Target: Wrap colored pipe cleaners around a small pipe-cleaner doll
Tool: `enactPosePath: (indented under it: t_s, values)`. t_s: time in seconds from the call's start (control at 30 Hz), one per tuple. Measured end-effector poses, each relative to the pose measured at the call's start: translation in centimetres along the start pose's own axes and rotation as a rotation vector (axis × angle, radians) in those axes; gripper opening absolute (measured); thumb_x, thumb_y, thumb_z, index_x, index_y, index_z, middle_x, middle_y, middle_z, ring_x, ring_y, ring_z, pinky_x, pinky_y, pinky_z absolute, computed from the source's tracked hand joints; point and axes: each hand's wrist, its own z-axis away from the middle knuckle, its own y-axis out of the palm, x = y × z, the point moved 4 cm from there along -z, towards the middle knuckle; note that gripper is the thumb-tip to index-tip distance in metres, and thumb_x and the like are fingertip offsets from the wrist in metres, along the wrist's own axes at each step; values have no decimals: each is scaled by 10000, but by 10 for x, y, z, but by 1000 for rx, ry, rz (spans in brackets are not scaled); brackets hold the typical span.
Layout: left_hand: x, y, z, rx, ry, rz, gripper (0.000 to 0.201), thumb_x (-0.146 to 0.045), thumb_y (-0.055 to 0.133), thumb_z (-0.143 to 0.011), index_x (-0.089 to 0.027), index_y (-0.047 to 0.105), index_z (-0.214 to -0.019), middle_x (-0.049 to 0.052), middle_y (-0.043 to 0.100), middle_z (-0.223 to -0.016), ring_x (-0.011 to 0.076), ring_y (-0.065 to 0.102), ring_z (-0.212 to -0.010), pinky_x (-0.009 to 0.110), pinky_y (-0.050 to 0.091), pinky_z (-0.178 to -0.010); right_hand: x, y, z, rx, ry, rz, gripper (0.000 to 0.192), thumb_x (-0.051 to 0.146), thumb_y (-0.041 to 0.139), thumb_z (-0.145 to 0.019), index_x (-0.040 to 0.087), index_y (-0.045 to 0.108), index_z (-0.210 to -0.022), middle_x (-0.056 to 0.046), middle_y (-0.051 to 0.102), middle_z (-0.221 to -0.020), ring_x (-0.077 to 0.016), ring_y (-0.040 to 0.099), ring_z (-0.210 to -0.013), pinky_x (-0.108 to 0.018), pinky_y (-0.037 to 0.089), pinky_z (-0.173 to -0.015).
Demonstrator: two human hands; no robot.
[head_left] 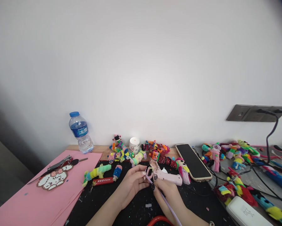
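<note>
Between both hands [131, 183] [166, 190], a small figure [149, 171]; pinched.

soft, even daylight fills the frame, leaving the white wall [141, 62] bright and nearly washed out at centre while it falls off to grey at the left edge and dark vignetting in the upper right corner. shadows on the black mat [103, 197] are faint and short, with a mild sheen on the phone screen [192, 160] and the water bottle [80, 131]. wide-angle distortion bends the desk edges, and the small items look slightly soft throughout.
</note>
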Motion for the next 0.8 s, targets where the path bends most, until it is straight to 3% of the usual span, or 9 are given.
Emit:
enactPosePath:
  t_s: [0.8]
  values:
    - [3, -3, 0, 20, 4, -18, 167, -169, 627, -731, -166, 580, -891, 53, 679, -803, 146, 628, -711, 284, 454, -711, 0, 1, 0, 25, 1, 0, 177, 119, 384, -789, 200, 385, -631, 19, 477, -548, -115, 446, -493, -221, 289, -493]
